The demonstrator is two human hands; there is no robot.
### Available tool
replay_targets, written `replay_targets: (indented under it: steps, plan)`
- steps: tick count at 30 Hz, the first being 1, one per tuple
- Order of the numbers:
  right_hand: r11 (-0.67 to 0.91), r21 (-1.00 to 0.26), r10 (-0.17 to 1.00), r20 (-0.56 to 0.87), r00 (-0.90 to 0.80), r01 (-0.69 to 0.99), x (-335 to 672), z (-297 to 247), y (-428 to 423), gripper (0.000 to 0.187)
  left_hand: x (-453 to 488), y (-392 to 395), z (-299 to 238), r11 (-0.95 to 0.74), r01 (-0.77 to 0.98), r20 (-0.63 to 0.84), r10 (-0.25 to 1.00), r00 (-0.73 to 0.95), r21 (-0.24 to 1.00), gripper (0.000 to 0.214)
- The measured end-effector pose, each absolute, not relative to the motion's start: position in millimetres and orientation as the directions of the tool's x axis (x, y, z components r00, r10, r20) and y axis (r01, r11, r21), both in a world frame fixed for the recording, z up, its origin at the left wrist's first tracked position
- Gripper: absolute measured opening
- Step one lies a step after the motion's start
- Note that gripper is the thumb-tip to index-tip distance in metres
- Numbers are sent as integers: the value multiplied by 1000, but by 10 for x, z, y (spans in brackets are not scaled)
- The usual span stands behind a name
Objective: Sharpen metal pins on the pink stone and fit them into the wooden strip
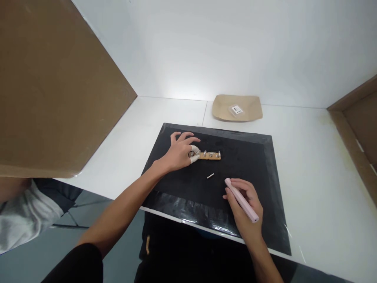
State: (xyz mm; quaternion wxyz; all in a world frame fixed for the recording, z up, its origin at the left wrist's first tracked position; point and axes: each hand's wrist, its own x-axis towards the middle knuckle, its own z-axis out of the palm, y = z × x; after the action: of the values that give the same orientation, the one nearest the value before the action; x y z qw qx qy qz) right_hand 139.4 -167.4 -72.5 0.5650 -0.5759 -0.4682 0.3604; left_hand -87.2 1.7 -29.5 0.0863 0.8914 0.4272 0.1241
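Note:
My left hand (pixel 179 155) rests on the black mat with white covers on thumb and index finger. Those two fingertips are closed around the left end of a narrow light-brown strip (pixel 210 156), while the other fingers are spread. Several small shiny pieces stand along the strip; the fingers partly hide its left end. My right hand (pixel 253 196) is wrapped around a pale pink pen-shaped tool (pixel 242 200), its narrower end pointing up and left. Between the hands, a short thin white stick (pixel 210 175) lies on the mat, touched by neither hand.
The black mat (pixel 188 184) covers the middle of the white table (pixel 312 177). Behind it is a brown paper tray (pixel 218 114) holding a small clear labelled box (pixel 236 110). Brown panels (pixel 59 78) stand at both sides. Another person's grey sleeve (pixel 29 220) shows at lower left.

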Motion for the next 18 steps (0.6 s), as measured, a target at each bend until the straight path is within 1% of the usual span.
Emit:
replay_targets:
  steps: [5, 8, 11, 14, 16, 18]
  plan:
    - [72, -988, 949, 110, 294, 136, 1396, -730, -1667, 15, -874, -50, -223, -724, 679, 205, 687, 697, 120, 18]
    - [73, -989, 948, 108, 299, 128, 1390, -722, -1664, 14, -900, -201, -105, -712, 696, 267, 690, 672, 90, 18]
    - [71, -992, 946, 101, 307, 109, 1382, -711, -1663, 14, -925, -454, -46, -680, 716, 321, 722, 613, 159, 12]
    - [68, -993, 946, 96, 309, 99, 1382, -704, -1666, 15, -924, -721, -140, -613, 749, 289, 786, 546, 253, 12]
    - [69, -992, 946, 99, 308, 106, 1385, -703, -1669, 15, -908, -858, -270, -538, 782, 273, 840, 468, 314, 11]
    - [73, -990, 946, 106, 306, 119, 1389, -705, -1671, 15, -887, -950, -408, -463, 820, 283, 880, 380, 337, 9]
